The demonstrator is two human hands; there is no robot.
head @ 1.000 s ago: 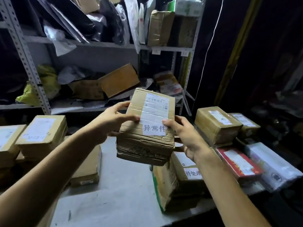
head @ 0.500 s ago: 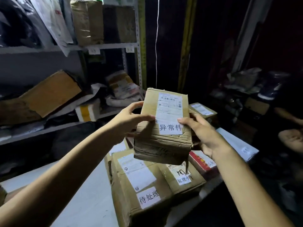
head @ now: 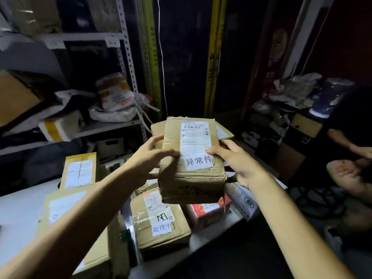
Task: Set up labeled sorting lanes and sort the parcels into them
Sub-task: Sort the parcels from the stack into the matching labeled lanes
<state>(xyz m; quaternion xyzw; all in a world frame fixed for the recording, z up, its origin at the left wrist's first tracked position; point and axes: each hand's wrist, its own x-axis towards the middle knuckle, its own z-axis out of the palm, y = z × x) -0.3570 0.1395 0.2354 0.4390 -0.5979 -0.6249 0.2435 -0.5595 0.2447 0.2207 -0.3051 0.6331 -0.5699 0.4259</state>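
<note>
- The crumpled cardboard parcel (head: 191, 178) is at the centre of the frame, held up above the table (head: 16, 214), its white handwritten label (head: 199, 161) facing the camera.
- The left hand (head: 149, 160) grips its left edge, thumb across the front.
- The right hand (head: 239, 164) grips its right edge, thumb just above the label.
- Below it, at lower centre, a taped box (head: 161, 224) and a red packet (head: 209, 211) lie on the table.

Dim room, metal shelving (head: 128, 57), table (head: 18, 210)
</note>
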